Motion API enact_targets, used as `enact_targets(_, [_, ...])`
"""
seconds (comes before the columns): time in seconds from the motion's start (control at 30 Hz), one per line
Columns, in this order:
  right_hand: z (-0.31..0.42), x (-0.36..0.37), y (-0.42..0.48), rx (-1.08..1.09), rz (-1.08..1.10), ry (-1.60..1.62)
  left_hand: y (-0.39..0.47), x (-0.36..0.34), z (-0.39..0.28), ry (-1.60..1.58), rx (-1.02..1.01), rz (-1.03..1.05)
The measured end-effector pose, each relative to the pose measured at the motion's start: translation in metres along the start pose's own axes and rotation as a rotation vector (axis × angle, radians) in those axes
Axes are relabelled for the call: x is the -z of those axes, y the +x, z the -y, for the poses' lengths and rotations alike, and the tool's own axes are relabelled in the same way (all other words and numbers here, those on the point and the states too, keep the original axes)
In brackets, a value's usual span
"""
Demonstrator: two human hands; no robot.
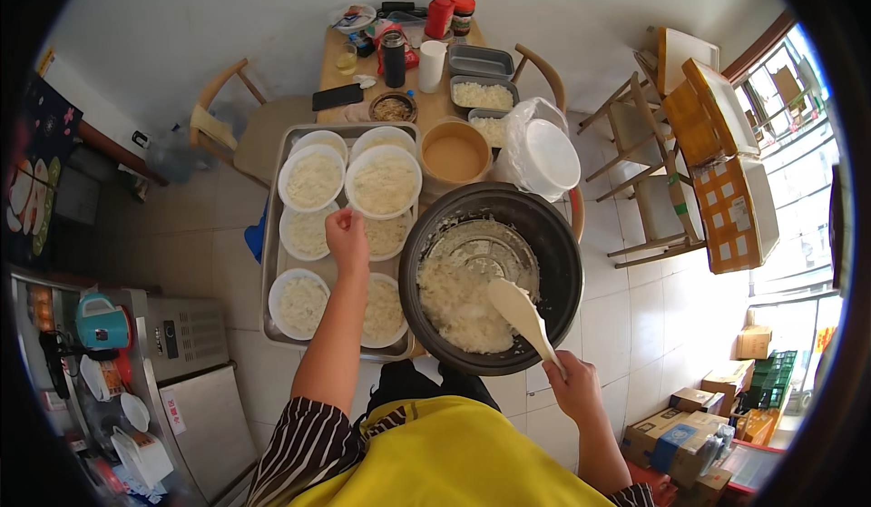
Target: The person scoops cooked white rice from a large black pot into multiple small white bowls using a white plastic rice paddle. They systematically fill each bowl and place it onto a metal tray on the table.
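In my right hand (573, 383) is the handle of a cream rice paddle (520, 313), its blade over the cooked rice (463, 303) in a large dark pot (566, 269). My left hand (346, 224) hovers over the metal tray (272, 235), by the lower edge of a white bowl of rice (383, 181); whether its fingers touch the rim I cannot tell. Several white round bowls of rice stand in the tray, the upper ones stacked partly over others. My left forearm hides part of the tray and of the lower right bowl (384, 313).
Behind the pot are a round brown-lined container (454, 156), bagged white bowls (551, 156) and grey containers of rice (484, 95). A black flask (392, 57), white cup (431, 66) and phone (337, 97) stand or lie on the wooden table (333, 61). Chairs (279, 132) flank it.
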State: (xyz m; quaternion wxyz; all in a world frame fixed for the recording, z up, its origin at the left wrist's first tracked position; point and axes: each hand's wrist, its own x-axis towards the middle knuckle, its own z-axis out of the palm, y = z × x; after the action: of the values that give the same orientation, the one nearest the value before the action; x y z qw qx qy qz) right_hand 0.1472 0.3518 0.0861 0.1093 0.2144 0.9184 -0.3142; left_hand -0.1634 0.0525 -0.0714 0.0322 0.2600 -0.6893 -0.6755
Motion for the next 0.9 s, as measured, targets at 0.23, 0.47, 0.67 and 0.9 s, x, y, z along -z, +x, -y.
enact_targets(0.23, [-0.038,-0.005,0.001,0.051,0.033,-0.008,-0.087,-0.130,-0.103,0.253,-0.653,0.634])
enact_targets(0.47, [-0.067,-0.009,-0.011,0.139,0.022,0.009,-0.093,-0.291,-0.101,1.046,-0.951,0.414])
enact_targets(0.67, [-0.092,-0.004,-0.017,0.153,0.083,0.022,-0.086,-0.320,-0.109,1.372,-0.795,0.396])
enact_targets(0.9, [-0.108,0.011,-0.008,0.196,0.090,-0.005,-0.086,-0.325,-0.109,1.321,-0.802,0.384])
